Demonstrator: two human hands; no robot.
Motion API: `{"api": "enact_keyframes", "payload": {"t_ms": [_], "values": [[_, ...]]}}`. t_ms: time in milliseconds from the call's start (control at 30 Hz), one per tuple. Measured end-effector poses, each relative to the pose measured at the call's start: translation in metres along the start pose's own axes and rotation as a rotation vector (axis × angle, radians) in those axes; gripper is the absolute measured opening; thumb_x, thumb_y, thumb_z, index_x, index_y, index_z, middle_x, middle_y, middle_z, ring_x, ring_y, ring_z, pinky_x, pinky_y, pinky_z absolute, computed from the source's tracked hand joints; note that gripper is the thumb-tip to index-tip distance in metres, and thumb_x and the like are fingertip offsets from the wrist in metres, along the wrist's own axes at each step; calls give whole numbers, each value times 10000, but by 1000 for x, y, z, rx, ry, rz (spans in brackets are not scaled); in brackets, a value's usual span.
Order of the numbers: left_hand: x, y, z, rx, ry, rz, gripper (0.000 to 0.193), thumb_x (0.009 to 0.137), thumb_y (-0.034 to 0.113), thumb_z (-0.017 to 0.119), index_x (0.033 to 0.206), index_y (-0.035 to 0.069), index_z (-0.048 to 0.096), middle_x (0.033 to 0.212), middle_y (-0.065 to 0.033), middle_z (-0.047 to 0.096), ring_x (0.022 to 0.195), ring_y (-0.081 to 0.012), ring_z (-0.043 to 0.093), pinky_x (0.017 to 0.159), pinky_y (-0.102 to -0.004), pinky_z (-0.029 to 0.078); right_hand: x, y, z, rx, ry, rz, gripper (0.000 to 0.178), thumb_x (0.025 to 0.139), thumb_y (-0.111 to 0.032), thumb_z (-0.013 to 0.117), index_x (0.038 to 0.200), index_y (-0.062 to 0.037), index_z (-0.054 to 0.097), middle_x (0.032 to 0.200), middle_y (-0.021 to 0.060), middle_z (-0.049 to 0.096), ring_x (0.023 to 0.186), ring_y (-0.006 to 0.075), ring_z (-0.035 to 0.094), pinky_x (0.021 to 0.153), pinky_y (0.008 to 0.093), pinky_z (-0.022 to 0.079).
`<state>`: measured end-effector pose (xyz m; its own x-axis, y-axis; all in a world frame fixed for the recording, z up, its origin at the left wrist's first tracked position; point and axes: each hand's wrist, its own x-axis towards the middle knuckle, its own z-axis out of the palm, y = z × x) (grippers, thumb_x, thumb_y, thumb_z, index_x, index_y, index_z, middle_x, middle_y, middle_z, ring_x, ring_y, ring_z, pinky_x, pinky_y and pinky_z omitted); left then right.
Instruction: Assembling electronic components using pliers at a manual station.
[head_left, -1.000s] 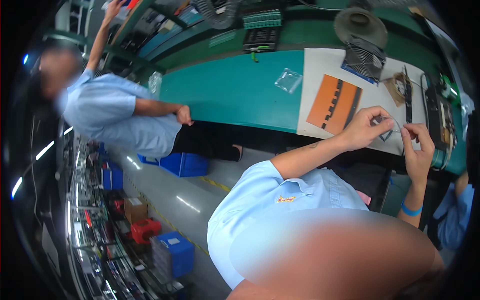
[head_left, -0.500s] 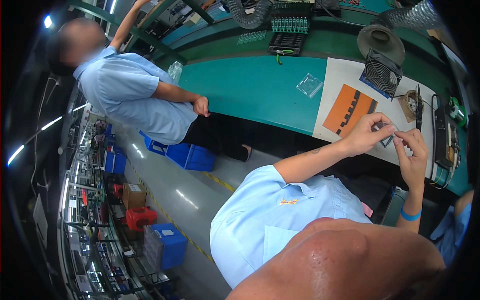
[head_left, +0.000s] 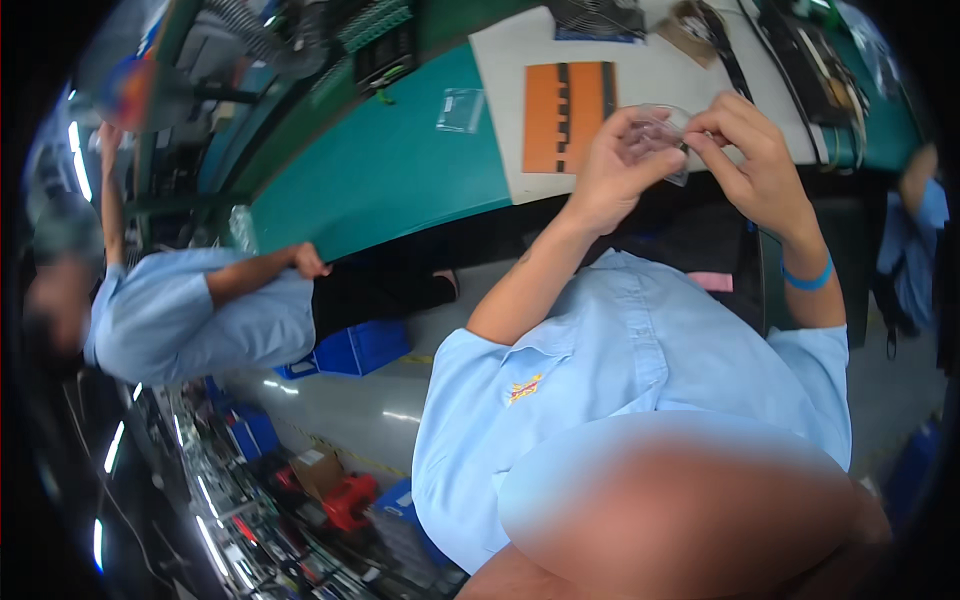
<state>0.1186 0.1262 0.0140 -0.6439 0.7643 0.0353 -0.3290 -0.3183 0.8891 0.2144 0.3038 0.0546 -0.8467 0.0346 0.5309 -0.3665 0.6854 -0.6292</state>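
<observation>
Over the front edge of the bench, my left hand [head_left: 622,168] grips a small clear plastic bag [head_left: 664,118] between thumb and fingers. Beside it, my right hand [head_left: 745,155] is closed in a pinch at the bag's right edge. Fingertips hide what lies between them, and blur keeps the bag's contents from being made out. Just beyond my left hand lies an orange sheet [head_left: 541,115] with a row of black notched marks. Another flat clear bag [head_left: 461,110] rests on the green mat to the left.
A white sheet [head_left: 503,62] covers part of the green bench [head_left: 365,190]. At its back sit a fan [head_left: 598,18] and black tweezers [head_left: 727,60]; a dark device with cables [head_left: 808,65] stands right. Another person [head_left: 215,310] stands at left, near blue bins [head_left: 362,346].
The view has turned, so the bench appears higher and further left. Both hands still hold the clear bag, now raised more openly, with the right fingers pinching its edge.
</observation>
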Motion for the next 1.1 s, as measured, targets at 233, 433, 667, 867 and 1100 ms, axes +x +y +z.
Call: {"api": "enact_keyframes", "payload": {"t_ms": [233, 433, 667, 867, 1100], "values": [[-5, -22, -13, -67, 88, -94, 438, 897, -34, 738, 1292, -15, 552, 1109, -177, 700, 994, -182, 688, 846, -272, 584, -8, 5, 8, 54, -3, 132, 38, 937, -19, 655, 925, 5, 683, 829, 41, 543, 717, 136, 455, 644, 254, 373], [-18, -23, -22, -143, 131, -15, 450, 899, -51, 728, 1304, -35, 530, 1113, -194, 703, 977, -182, 699, 838, -263, 594, -4, 13, 23, 115, 32, 92, 47, 922, -52, 694, 926, -8, 711, 798, 26, 552, 672, 129, 434, 593, 259, 354], [-30, -29, -37, -161, 192, 35, 451, 906, -58, 715, 1311, -37, 517, 1114, -204, 706, 973, -191, 704, 858, -268, 591, 1, 16, 35, 188, -18, 57, 63, 909, -78, 725, 925, -17, 718, 788, 18, 548, 659, 126, 425, 580, 262, 349], [-29, -31, -47, -126, 215, 42, 451, 891, -69, 723, 1296, -15, 530, 1116, -196, 712, 980, -188, 703, 876, -273, 583, 8, 19, 46, 245, -142, 167, 67, 891, -36, 724, 940, 7, 707, 799, 29, 522, 710, 132, 431, 641, 251, 355], [-24, -33, -51, -135, 166, 38, 432, 879, -106, 699, 1268, 12, 556, 1131, -167, 707, 998, -179, 698, 882, -262, 573, 9, 18, 52, 307, -88, 251, 49, 896, -29, 690, 883, 13, 668, 794, 29, 522, 710, 132, 426, 655, 243, 356]]}}
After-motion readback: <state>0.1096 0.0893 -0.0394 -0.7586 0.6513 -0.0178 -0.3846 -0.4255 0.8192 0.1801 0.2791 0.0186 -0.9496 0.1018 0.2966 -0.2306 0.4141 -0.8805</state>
